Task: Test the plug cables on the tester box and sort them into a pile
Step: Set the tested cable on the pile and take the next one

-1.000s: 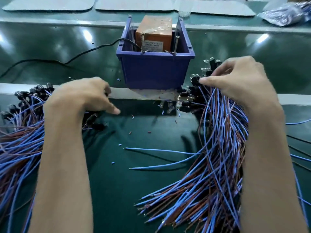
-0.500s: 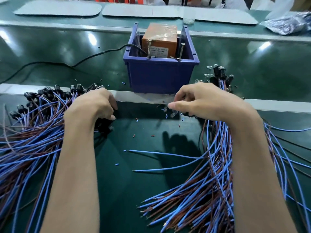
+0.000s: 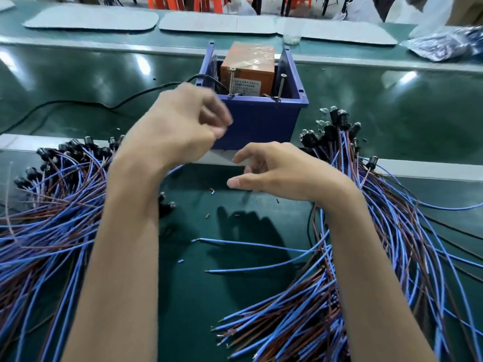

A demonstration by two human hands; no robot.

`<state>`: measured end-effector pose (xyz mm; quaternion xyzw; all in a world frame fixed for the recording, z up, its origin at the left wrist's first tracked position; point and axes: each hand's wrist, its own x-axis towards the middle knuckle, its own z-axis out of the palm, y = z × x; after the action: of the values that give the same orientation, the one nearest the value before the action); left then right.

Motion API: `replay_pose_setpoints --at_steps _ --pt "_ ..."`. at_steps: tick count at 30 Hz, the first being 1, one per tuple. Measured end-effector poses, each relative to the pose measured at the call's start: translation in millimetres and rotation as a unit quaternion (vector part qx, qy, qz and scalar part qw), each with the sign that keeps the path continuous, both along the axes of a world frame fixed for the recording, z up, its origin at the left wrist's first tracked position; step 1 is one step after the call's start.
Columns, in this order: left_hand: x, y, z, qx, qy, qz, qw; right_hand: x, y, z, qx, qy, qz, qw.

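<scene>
An orange tester box [image 3: 247,66] sits in a blue bin [image 3: 261,121] with two upright screws [image 3: 281,86] at its front rim. Piles of blue and brown plug cables lie on the left [image 3: 52,205] and on the right [image 3: 366,257], black plugs toward the bin. My left hand [image 3: 177,126] is raised in front of the bin's left corner, blurred, fingertips pressed together; a short blue wire shows under its wrist, and whether the hand holds it is unclear. My right hand [image 3: 282,173] hovers below the bin, fingers loosely curled, with nothing seen in it.
A black power cord [image 3: 78,103] runs left from the bin. A metal rail [image 3: 418,168] crosses the green bench. Two loose blue wires [image 3: 248,244] and small insulation scraps lie between the piles. Grey mats [image 3: 91,18] and a plastic bag [image 3: 444,43] sit at the back.
My left hand has left the left pile and risen toward the bin. My right hand has loosened its pinch and stayed below the bin.
</scene>
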<state>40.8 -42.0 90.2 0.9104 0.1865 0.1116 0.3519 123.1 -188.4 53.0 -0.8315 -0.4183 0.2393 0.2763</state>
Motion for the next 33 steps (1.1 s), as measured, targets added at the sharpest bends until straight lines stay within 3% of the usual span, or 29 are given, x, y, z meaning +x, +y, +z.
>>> replay_pose_setpoints --at_steps 5,15,21,24,28,31,33 --pt "9.5 -44.9 15.5 -0.096 -0.186 -0.057 0.976 -7.1 4.9 1.4 0.132 0.129 0.01 0.983" --pt "17.6 -62.8 14.8 -0.122 -0.264 -0.05 0.956 -2.8 -0.9 12.3 0.325 0.209 -0.095 0.918" --pt "13.2 -32.5 10.3 -0.137 -0.197 -0.018 0.971 5.1 -12.4 17.3 0.381 0.269 -0.086 0.88" --pt "9.5 -32.6 13.6 -0.164 -0.183 -0.047 0.968 6.6 -10.7 18.0 0.39 0.231 -0.138 0.881" --pt "11.7 -50.4 15.1 -0.247 -0.026 -0.115 0.962 6.7 -10.6 20.4 0.431 0.193 -0.221 0.853" --pt "21.9 -66.0 4.7 -0.176 0.09 -0.077 0.977 7.7 -12.4 23.8 0.451 0.183 -0.258 0.834" --pt "25.5 -71.0 0.2 -0.123 0.106 -0.04 0.986 8.8 -13.9 25.9 0.479 0.204 -0.276 0.808"
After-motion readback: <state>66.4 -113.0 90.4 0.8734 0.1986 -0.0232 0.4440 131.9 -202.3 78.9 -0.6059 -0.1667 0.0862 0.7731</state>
